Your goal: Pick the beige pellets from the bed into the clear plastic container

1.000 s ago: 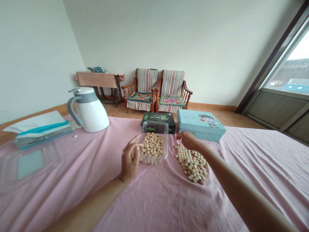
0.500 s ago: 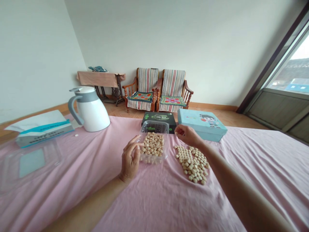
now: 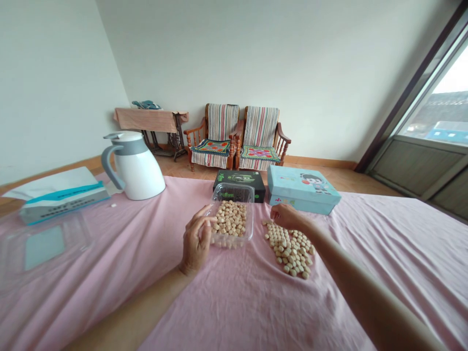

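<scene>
A clear plastic tub holds a layer of small round beige pieces, biscuit-like balls too small to name surely. At its left side, my left hand has its fingers bent on the rim and wall, gripping the tub. My right hand is just above the far end of a loose pile of the same pieces on the pink cloth. Its fingers are curled together, and anything between the fingertips is hidden.
Behind the tub lies a black box, with a light blue box to its right. A white and grey jug, a tissue pack and a clear lid are at left. Two chairs stand beyond the pink-covered surface.
My right hand has moved slightly right and down, from beside the black box to over the top of the pile. The left hand keeps its place at the tub. The view shifted slightly.
</scene>
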A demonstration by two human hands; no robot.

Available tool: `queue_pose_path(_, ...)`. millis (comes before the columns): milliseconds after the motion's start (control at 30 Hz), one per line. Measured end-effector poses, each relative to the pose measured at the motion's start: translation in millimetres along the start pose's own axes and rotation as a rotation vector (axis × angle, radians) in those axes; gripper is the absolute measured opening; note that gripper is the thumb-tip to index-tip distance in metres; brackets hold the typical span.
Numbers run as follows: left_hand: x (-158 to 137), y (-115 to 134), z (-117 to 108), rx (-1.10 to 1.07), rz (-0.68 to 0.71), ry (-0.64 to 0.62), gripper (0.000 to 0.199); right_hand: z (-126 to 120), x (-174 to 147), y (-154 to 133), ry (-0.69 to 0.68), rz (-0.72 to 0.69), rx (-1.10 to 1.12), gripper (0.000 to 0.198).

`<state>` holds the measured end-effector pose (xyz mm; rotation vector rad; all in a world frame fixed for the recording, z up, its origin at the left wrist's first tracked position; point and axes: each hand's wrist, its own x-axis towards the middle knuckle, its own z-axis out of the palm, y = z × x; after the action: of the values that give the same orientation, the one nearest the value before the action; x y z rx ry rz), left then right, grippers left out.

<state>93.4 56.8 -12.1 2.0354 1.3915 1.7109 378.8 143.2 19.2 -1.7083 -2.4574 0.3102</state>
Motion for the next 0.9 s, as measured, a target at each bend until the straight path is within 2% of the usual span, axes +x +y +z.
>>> queue_pose_path(233, -0.5, 1.0, -0.9, 0.006, -0.006, -0.004, 0.03, 10.1, 3.6, 5.7, -0.025, 0.011, -0.009, 0.022)
queue_pose_path(367, -1.0, 0.5, -0.6, 0.003, -0.011, -0.003, 0.031, 5.9, 3.7, 4.1, 0.133, 0.086, 0.02, 0.021)
queue_pose_path(467, -1.0, 0.0, -0.4, 0.0, -0.008, -0.005, 0.031, -5.5, 4.8, -9.3, 0.274, 0.008, 0.304, 0.016)
queue_pose_path(533, -0.9, -0.1, -0.4, 0.0, -0.01, -0.004, 0.031, -14.0, 6.6, -20.9, 0.31, -0.117, 0.579, 0.02)
queue_pose_path(600, -0.7, 0.2, -0.5, 0.0, -0.015, -0.003, 0.03, -20.3, 8.1, -29.4, 0.342, -0.187, 0.746, 0.023)
queue_pose_path(667, -0.7, 0.8, -0.5, -0.002, -0.019, 0.002, 0.03, -22.2, 8.0, -31.7, 0.383, -0.141, 0.686, 0.021)
queue_pose_path(733, -0.7, 1.3, -0.5, -0.005, -0.019, 0.002, 0.03, -18.3, 6.0, -28.0, 0.37, -0.045, 0.47, 0.017)
queue_pose_path(833, -0.6, 1.6, -0.4, -0.011, -0.012, 0.001, 0.029, -3.3, 2.3, -17.5, 0.228, 0.041, 0.169, 0.018)
queue_pose_path(900, -0.3, 1.6, -0.4, -0.013, -0.007, 0.0, 0.029, 8.8, 1.5, -11.5, 0.144, 0.063, 0.067, 0.018)
